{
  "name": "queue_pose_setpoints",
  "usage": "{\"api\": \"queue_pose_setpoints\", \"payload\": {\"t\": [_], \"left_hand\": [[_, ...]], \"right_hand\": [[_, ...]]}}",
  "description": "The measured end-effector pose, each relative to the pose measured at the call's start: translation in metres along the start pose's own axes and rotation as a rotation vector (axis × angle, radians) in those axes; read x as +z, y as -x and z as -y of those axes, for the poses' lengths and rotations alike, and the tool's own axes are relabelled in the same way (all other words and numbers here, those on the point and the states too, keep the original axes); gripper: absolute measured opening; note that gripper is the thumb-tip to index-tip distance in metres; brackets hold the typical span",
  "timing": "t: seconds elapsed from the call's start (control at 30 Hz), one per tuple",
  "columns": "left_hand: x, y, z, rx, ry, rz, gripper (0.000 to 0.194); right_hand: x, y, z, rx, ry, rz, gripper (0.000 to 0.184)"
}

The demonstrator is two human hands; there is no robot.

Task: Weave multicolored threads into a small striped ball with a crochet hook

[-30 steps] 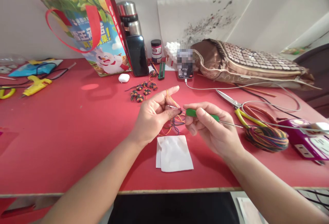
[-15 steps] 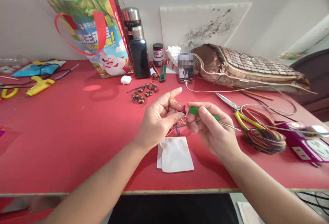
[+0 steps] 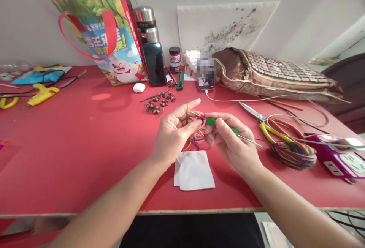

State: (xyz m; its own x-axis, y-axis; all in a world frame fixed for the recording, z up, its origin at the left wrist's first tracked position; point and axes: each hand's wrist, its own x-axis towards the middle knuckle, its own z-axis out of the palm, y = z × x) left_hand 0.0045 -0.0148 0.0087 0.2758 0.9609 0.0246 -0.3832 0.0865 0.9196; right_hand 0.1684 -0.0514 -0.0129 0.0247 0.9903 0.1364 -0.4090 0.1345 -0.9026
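My right hand (image 3: 232, 138) grips a crochet hook (image 3: 211, 122) by its green handle, with the bare metal end sticking out to the right. Its other end points left into a small dark piece of crochet (image 3: 202, 121), which my left hand (image 3: 176, 134) pinches between thumb and fingers. Orange yarn (image 3: 188, 108) wraps round my raised left index finger. Below the hands, loose multicoloured yarn (image 3: 196, 141) hangs down to the table. Part of the piece is hidden by my fingers. Several small crocheted flowers (image 3: 156, 109) lie beyond my left hand.
White squares of paper or cloth (image 3: 196, 172) lie by the near edge. To the right are scissors (image 3: 266, 126), a yarn skein (image 3: 295, 155) and a purple power strip (image 3: 336, 160). Behind stand a phone (image 3: 154, 65) and a shopping bag (image 3: 105, 39); a yellow glue gun (image 3: 42, 94) is left.
My right hand and the hook have shifted slightly left, closer to my left hand. The hook's metal now reaches further past the pinched crochet, while the left hand keeps its hold.
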Motion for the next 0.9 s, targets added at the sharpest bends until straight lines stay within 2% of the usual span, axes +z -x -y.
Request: {"api": "queue_pose_setpoints", "payload": {"t": [0.2,0.37,0.6,0.9], "left_hand": [[0.0032,-0.0003,0.0029,-0.034,0.022,-0.064,0.046],[0.0042,0.0007,-0.0013,-0.007,-0.049,-0.039,0.05],[0.0069,0.0021,-0.0052,0.012,-0.132,-0.026,0.053],[0.0019,0.0004,-0.003,0.027,-0.06,-0.025,0.054]], "right_hand": [[-0.0015,0.0023,-0.0024,-0.053,0.075,-0.001,0.028],[-0.0034,0.0045,-0.0057,-0.086,0.071,-0.043,0.02],[-0.0028,-0.0002,-0.0042,-0.094,0.002,-0.054,0.021],[-0.0033,0.0001,-0.0035,-0.078,-0.007,-0.008,0.02]]}}
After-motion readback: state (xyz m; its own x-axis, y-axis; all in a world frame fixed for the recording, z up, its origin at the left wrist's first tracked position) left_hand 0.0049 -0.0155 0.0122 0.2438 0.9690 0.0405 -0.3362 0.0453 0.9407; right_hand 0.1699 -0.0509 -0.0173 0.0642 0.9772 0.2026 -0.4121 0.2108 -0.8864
